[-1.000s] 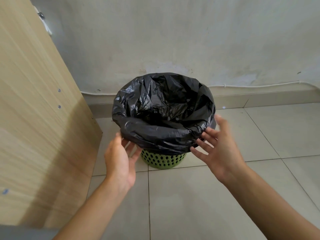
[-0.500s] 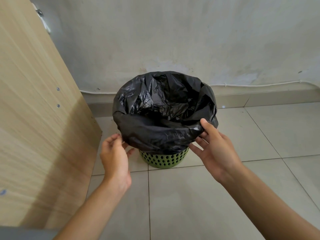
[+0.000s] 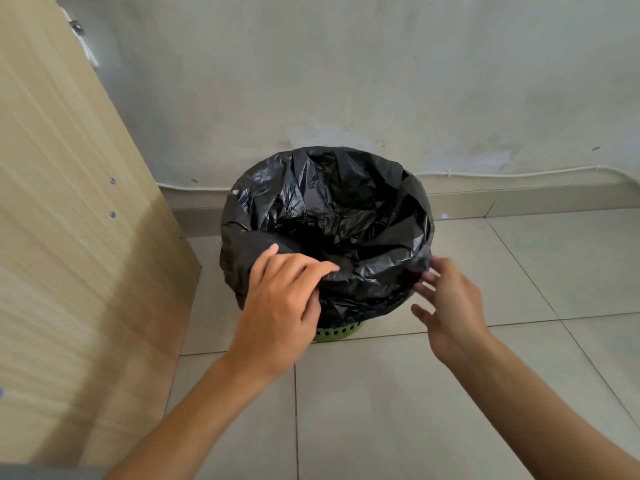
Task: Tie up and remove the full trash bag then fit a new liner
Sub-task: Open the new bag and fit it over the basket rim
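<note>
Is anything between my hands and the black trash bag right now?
Nothing visible. The left hand already grips the black trash bag at its folded near rim, and the right hand is open beside the bag's right side with only air between.

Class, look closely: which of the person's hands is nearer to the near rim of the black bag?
Left. The left hand grips the black bag at its near rim; the right hand is open beside its right side.

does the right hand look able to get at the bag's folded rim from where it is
Probably yes. The right hand is open with its fingertips at the right side of the black bag where it folds over the green bin. Nothing lies between them; the left hand grips the near rim, well clear.
</note>
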